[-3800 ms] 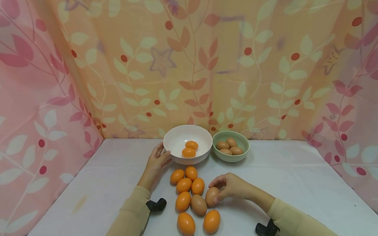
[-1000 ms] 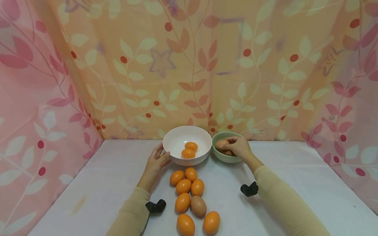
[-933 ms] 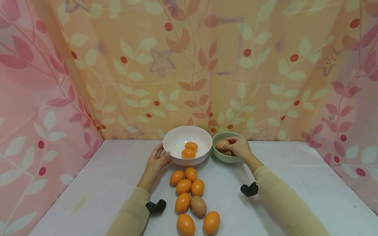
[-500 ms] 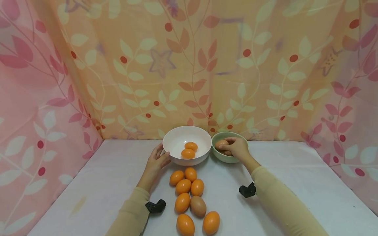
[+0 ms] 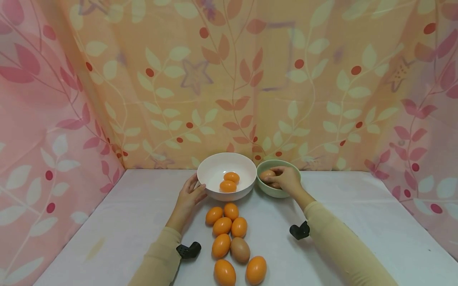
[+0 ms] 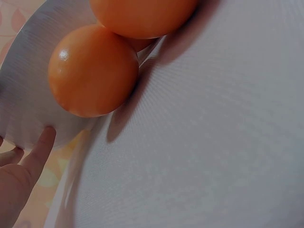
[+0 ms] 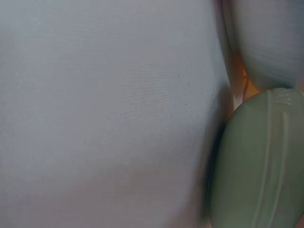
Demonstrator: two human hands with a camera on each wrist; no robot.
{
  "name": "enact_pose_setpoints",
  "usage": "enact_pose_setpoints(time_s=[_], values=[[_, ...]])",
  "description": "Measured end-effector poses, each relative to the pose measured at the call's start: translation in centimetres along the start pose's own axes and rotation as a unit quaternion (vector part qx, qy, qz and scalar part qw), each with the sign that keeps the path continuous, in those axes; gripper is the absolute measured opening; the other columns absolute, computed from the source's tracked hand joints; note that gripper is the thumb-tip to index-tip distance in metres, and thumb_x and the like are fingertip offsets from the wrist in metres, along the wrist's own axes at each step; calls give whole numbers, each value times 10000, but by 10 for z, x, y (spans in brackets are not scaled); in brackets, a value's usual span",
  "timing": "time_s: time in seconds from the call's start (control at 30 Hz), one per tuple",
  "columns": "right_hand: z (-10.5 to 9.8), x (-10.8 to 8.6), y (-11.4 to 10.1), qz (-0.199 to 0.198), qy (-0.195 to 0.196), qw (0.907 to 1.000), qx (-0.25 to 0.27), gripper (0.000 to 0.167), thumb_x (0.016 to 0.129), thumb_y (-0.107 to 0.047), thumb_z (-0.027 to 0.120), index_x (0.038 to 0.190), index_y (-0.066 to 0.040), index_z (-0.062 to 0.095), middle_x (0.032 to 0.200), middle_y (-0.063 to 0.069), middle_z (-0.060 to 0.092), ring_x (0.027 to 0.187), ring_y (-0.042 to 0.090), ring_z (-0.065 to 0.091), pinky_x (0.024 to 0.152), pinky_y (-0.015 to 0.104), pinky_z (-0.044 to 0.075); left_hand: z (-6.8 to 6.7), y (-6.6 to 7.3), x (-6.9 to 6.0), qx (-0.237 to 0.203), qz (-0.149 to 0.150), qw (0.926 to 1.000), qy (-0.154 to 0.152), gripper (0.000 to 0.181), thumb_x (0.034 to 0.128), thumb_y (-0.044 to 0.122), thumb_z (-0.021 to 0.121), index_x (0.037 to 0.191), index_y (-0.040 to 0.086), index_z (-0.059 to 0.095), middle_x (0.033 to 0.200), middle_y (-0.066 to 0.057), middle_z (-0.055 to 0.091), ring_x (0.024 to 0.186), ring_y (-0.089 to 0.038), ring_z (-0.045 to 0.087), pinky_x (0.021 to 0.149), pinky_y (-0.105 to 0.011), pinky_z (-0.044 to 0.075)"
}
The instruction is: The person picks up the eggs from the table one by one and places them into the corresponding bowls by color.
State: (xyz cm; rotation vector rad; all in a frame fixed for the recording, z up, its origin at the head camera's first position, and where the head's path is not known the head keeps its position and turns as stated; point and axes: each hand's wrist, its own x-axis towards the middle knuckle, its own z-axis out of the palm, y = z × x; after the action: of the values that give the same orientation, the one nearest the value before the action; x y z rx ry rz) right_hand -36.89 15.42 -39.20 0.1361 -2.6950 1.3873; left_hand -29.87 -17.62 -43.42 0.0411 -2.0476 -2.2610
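Note:
My left hand (image 5: 187, 198) rests against the left side of the white bowl (image 5: 211, 167), thumb and fingers on its outer wall. In the left wrist view, the straight thumb (image 6: 38, 154) touches that wall. Two orange eggs (image 5: 228, 186) lie in the white bowl. My right hand (image 5: 288, 180) reaches into the green bowl (image 5: 273, 193), pinching a brown egg (image 5: 266, 175) between thumb and fingers. It hides part of the other brown eggs there. In the right wrist view, the green bowl (image 7: 251, 161) shows from outside and the fingers are out of sight.
Several orange eggs (image 5: 222, 226) and one brown egg (image 5: 240, 250) lie on the white cloth (image 5: 358, 222) between the forearms. The two bowls stand side by side near the patterned curtain (image 5: 229, 79) at the back.
My right hand has carried a brown egg from the cloth up into the green bowl, then shifted slightly left there. The left hand stays at the white bowl.

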Motion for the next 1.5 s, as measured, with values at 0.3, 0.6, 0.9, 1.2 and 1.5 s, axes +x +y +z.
enact_pose_setpoints(time_s=[0.3,0.6,0.9,1.2,1.5], values=[[-2,0,0,-40,-197,9998,41,493,818,-213,825,1215,41,679,1189,223,701,1068,272,661,686,99,520,0,1,0,-32,9,10000,19,667,999,129,585,1569,74,243,1656,-146,207,1464,-355,358,1089,-507,465],[-12,-23,-2,40,-18,9964,844,480,877,-245,763,1286,-19,649,1317,167,653,1278,268,570,1028,277,492,2,0,-1,-41,-21,10000,40,661,1004,125,578,1569,71,240,1652,-155,208,1438,-369,394,1084,-503,477],[-14,-68,-21,-108,-226,9805,1948,507,846,-184,794,1282,25,638,1259,154,690,1001,-48,651,850,79,519,1,0,-1,-43,-31,10000,30,655,1011,128,567,1572,72,233,1653,-149,206,1442,-368,389,1097,-522,457],[-5,-87,-26,-112,-550,9718,2292,442,853,-120,779,1232,67,649,1111,76,759,946,-33,684,868,106,539,1,0,-1,-58,16,10000,13,651,1012,137,568,1570,72,239,1653,-144,210,1475,-340,343,1092,-504,466],[10,-93,-20,83,-998,9603,2604,467,842,-103,786,1236,92,630,1139,92,730,929,21,703,857,242,603,1,-1,0,-38,27,10000,13,654,1007,149,580,1568,81,251,1650,-139,220,1455,-338,377,1085,-486,479]])
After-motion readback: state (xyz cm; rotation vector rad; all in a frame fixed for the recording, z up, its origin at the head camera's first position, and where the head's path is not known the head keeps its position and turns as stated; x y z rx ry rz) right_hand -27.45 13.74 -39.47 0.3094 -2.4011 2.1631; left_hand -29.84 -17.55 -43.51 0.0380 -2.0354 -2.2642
